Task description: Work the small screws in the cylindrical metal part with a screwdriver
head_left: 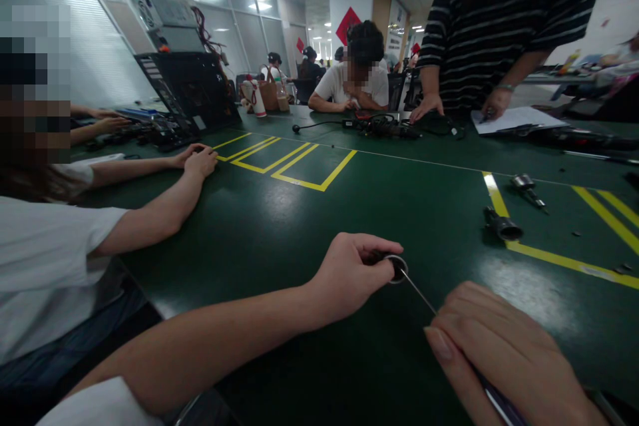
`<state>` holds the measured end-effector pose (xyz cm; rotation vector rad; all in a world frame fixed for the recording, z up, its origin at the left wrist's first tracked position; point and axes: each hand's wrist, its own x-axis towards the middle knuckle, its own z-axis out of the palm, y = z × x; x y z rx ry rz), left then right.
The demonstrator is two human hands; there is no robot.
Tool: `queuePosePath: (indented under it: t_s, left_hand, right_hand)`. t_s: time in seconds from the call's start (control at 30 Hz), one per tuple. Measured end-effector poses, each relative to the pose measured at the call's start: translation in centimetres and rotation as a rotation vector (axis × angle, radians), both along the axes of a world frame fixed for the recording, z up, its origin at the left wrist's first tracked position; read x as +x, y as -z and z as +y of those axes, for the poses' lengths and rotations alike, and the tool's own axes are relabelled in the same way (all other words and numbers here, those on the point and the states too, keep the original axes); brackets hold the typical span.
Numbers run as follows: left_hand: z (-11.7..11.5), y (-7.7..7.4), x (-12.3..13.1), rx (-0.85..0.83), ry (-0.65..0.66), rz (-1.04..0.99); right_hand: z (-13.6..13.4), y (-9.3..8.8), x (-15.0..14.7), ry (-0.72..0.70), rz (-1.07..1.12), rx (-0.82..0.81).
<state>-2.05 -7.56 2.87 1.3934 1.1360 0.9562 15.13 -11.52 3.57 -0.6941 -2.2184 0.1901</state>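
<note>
At the lower centre of the frame, the wearer's left hand pinched a small dark cylinder with a silver rim between thumb and fingertips, just above the dark green table. Its open end faced right, seemingly so a tool could reach it. At the lower right, the right hand curled closed over a thin metal rod, gripped low like a pen, probably for control, with the tip meeting the rim. A similar loose black cylinder lay at the right, on a yellow tape line. At the left, a co-worker's hands rested folded on the table. At the upper right, a person in a striped shirt leaned on white paper.
</note>
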Motion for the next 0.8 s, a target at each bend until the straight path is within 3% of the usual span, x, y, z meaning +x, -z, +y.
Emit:
queuePosePath:
  t_s: [0.8]
  left_hand:
    - [0.09,0.13,-0.01,-0.016,-0.014,-0.008]
  right_hand:
    - [0.09,-0.11,-0.13,-0.01,-0.017,0.037]
